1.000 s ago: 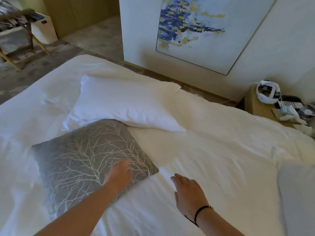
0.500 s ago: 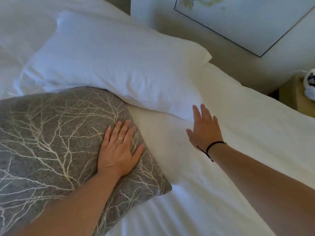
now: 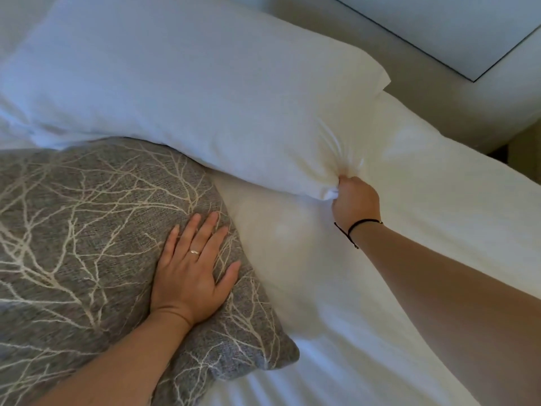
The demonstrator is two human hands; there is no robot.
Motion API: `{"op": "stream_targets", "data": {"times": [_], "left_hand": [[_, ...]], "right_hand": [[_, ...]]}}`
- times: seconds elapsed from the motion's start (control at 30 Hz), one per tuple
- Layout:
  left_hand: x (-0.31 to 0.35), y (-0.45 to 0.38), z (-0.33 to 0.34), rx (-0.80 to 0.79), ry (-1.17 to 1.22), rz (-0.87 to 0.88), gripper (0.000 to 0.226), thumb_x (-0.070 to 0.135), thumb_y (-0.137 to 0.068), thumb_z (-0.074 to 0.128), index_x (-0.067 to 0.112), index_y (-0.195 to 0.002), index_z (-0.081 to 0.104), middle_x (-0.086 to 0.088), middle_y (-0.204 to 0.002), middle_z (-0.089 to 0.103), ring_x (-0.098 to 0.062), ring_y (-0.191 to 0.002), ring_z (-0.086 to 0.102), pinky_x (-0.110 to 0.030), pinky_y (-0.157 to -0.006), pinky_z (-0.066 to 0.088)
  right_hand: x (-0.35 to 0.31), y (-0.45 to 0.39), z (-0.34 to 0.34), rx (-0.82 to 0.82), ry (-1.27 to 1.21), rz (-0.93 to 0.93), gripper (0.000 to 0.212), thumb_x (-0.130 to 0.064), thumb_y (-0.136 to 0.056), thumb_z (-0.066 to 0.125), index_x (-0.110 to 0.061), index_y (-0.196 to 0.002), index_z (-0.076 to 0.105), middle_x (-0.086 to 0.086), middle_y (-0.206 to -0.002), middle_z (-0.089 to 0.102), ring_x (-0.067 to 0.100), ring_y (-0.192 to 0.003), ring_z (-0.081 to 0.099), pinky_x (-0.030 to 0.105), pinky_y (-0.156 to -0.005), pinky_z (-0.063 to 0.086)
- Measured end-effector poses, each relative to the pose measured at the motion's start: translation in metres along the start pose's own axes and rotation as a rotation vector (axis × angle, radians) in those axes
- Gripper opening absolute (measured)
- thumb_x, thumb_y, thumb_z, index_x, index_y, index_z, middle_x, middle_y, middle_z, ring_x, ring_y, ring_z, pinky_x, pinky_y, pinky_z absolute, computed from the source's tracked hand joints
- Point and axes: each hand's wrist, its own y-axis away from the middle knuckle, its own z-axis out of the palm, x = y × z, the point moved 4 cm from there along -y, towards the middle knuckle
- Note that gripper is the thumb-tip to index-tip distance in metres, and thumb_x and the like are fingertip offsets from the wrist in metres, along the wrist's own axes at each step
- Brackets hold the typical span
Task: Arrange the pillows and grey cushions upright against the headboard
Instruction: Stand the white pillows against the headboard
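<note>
The pillow (image 3: 187,92) lies flat on the bed (image 3: 439,200), its long axis running left and away from the right hand (image 3: 355,200), whose fingers are bunched tight on its near corner. The headboard (image 3: 424,68) lies beyond those fingers, so the pillow probably needs lifting up and back. The cushion (image 3: 87,230) lies flat under the left hand (image 3: 193,271), fingers straight and spread, pressing. The pillow overlaps the cushion's far edge; both run out of view to the left.
</note>
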Motion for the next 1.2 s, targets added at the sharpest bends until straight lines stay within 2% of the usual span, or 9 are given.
{"op": "stream_targets", "data": {"times": [0.1,0.4,0.5,0.63,0.73,0.87,0.93,1.03,1.2], "left_hand": [[-0.001,0.0,0.0,-0.017,-0.007,0.005,0.065,0.06,-0.088,0.04,0.022,-0.141,0.047,0.001,-0.159,0.031,-0.022,-0.149,0.02,-0.043,-0.122,0.004],[0.011,0.004,-0.049,-0.132,-0.044,-0.086,0.082,0.066,-0.092,0.028,0.011,-0.153,0.024,-0.006,-0.156,0.036,-0.019,-0.148,0.021,-0.038,-0.122,0.002],[0.021,0.022,-0.087,-0.205,0.073,-0.17,0.088,0.069,-0.091,0.034,0.02,-0.156,0.0,-0.003,-0.163,0.017,-0.017,-0.15,0.013,-0.036,-0.123,0.008],[0.057,0.065,-0.146,-0.303,0.199,-0.143,0.098,0.052,-0.09,0.056,0.041,-0.15,-0.021,0.013,-0.161,-0.023,-0.02,-0.151,0.001,-0.046,-0.112,0.035],[0.11,0.092,-0.191,-0.331,0.183,0.041,0.097,0.033,-0.088,0.057,0.046,-0.15,-0.017,0.017,-0.158,-0.029,-0.017,-0.15,-0.01,-0.042,-0.11,0.036],[0.202,0.136,-0.228,-0.404,0.053,0.216,0.096,0.043,-0.092,0.054,0.039,-0.151,-0.021,0.012,-0.159,-0.03,-0.018,-0.148,-0.02,-0.035,-0.118,0.023],[0.24,0.159,-0.245,-0.44,-0.004,0.249,0.097,0.05,-0.084,0.066,0.033,-0.156,0.004,0.002,-0.165,-0.004,-0.028,-0.151,0.009,-0.038,-0.115,0.031],[0.284,0.19,-0.269,-0.411,-0.08,0.41,0.086,0.05,-0.064,0.085,0.027,-0.14,0.051,-0.003,-0.151,0.045,-0.028,-0.132,0.05,-0.044,-0.105,0.045],[0.33,0.208,-0.288,-0.461,-0.219,0.548,0.073,0.045,-0.092,0.059,0.029,-0.152,0.022,-0.003,-0.164,0.015,-0.027,-0.148,0.018,-0.046,-0.12,0.015]], "right_hand": [[0.0,0.007,-0.012,-0.038,-0.016,-0.018,0.016,0.001,-0.08,0.049,-0.014,-0.079,0.048,0.011,-0.08,0.059,0.031,-0.071,0.053,0.03,-0.062,0.033],[-0.058,0.162,-0.065,-0.28,-0.126,-0.152,0.015,-0.007,-0.088,0.049,-0.014,-0.092,0.062,0.006,-0.087,0.065,0.029,-0.083,0.064,0.033,-0.065,0.044],[-0.067,0.217,-0.088,-0.38,-0.194,-0.114,0.011,-0.011,-0.089,0.053,-0.014,-0.095,0.062,0.005,-0.091,0.065,0.028,-0.083,0.063,0.033,-0.065,0.046],[-0.027,0.285,-0.125,-0.39,-0.256,-0.04,0.017,-0.021,-0.093,0.054,-0.021,-0.109,0.06,0.001,-0.105,0.065,0.025,-0.097,0.062,0.031,-0.079,0.048],[0.018,0.335,-0.162,-0.361,-0.263,-0.076,0.024,-0.036,-0.095,0.051,-0.024,-0.115,0.057,-0.002,-0.109,0.064,0.023,-0.101,0.06,0.031,-0.083,0.046],[0.07,0.407,-0.201,-0.409,-0.27,-0.076,0.026,-0.045,-0.094,0.049,-0.023,-0.106,0.056,-0.001,-0.102,0.064,0.023,-0.098,0.059,0.03,-0.077,0.044],[0.096,0.446,-0.215,-0.434,-0.298,-0.046,0.025,-0.048,-0.093,0.049,-0.025,-0.101,0.055,-0.003,-0.098,0.061,0.021,-0.096,0.059,0.029,-0.075,0.043],[0.139,0.502,-0.232,-0.477,-0.35,0.025,0.03,-0.051,-0.091,0.047,-0.029,-0.073,0.038,-0.011,-0.077,0.045,0.019,-0.082,0.049,0.03,-0.066,0.033],[0.203,0.575,-0.262,-0.5,-0.367,0.08,0.027,-0.049,-0.088,0.052,-0.029,-0.072,0.044,-0.003,-0.09,0.061,0.021,-0.09,0.057,0.029,-0.068,0.035]]}}
